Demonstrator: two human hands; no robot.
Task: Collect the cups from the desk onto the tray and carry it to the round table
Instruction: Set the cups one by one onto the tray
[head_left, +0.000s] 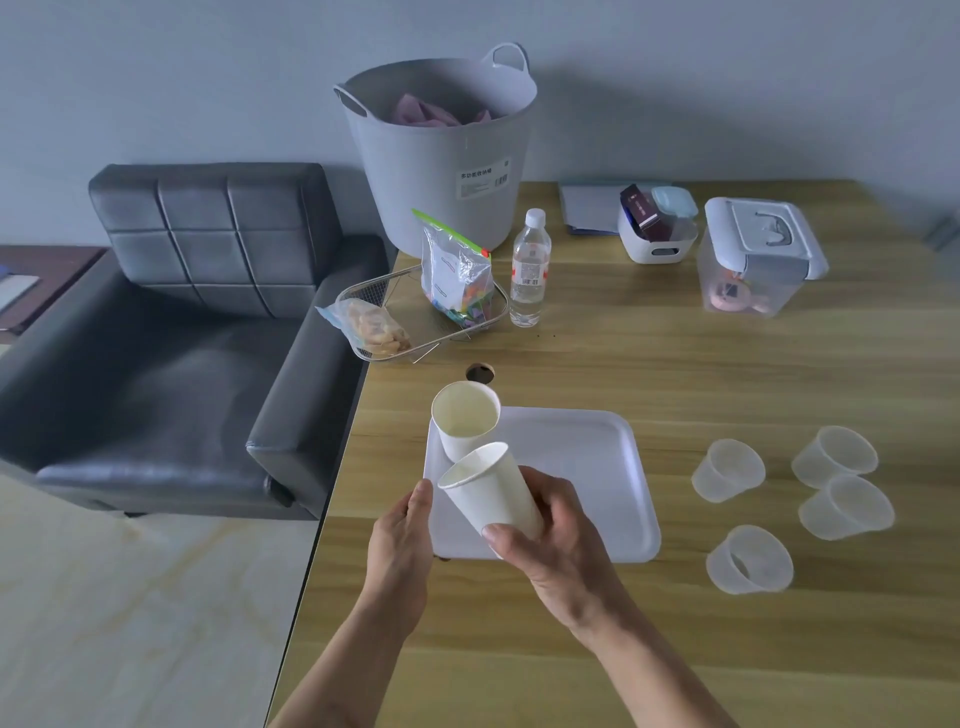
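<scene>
A white tray (582, 467) lies on the wooden desk (675, 364) near its left edge. One white paper cup (465, 418) stands upright in the tray's far left corner. My right hand (556, 551) grips a second white paper cup (491, 491), tilted with its mouth toward the far left, over the tray's near left part. My left hand (400, 545) rests at the tray's near left edge, thumb beside the held cup, fingers hidden under the edge. Several clear plastic cups (727, 470) (834, 454) (847, 506) (748, 558) stand on the desk to the right of the tray.
At the back of the desk stand a grey tub (441, 156), a wire basket (415, 317) with snack bags, a water bottle (530, 270), a small white bin (657, 228) and a lidded plastic box (753, 260). A dark leather armchair (182, 338) sits left of the desk.
</scene>
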